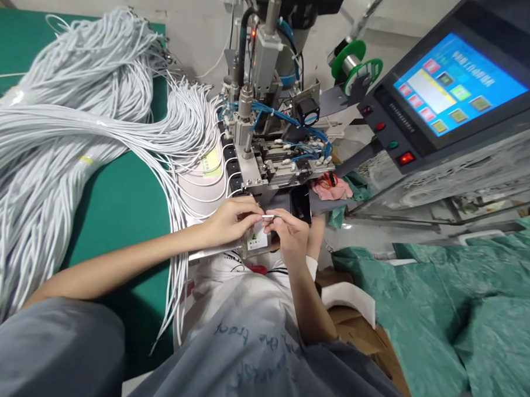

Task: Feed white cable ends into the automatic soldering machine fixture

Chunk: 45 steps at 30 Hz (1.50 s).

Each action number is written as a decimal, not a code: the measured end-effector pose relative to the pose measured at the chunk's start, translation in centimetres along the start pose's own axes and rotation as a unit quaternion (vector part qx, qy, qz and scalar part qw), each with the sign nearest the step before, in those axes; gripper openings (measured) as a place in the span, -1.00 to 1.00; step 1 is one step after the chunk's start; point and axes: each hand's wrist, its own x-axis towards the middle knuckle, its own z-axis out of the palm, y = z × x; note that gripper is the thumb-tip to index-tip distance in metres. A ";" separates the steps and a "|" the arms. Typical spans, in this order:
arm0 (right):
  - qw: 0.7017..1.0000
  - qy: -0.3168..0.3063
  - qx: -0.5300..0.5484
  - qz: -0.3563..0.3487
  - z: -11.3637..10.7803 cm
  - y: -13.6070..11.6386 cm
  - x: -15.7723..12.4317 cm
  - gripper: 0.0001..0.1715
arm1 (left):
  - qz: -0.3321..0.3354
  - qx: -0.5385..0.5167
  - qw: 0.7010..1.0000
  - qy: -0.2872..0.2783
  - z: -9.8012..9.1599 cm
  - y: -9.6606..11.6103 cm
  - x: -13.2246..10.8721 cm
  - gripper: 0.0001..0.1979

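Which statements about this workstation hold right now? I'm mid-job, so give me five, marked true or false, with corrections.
1. The bare left hand and bare right hand meet at a thin white piece. True.
2. The rectangular touchscreen on the dark panel is unlit. False: it shows a bright blue display.
3. Long white cables lie bundled on the flat green table. True.
4. The round green-flanged spool is left of the upright metal machine in the picture. False: it is to the right.
5. A rectangular switch below the touchscreen glows red. True.
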 end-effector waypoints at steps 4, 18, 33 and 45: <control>0.998 0.007 -0.056 -0.019 -0.2 0.2 0.2 -0.83 | 0.011 -0.003 1.000 -0.006 -0.1 -0.1 -0.1 -0.81; 0.969 -0.096 -0.226 0.006 -1.6 -1.4 2.1 -0.83 | 0.058 0.166 0.980 -0.096 -0.9 -0.6 -0.3 -0.77; 0.980 0.035 -0.169 -0.097 1.0 1.3 1.1 -0.81 | 0.014 0.075 0.997 -0.012 -0.4 -0.7 -0.1 -0.84; 0.954 -0.026 -0.283 -0.097 0.2 0.5 2.9 -0.58 | 0.020 0.283 0.959 -0.030 -0.2 -1.9 -0.6 -0.82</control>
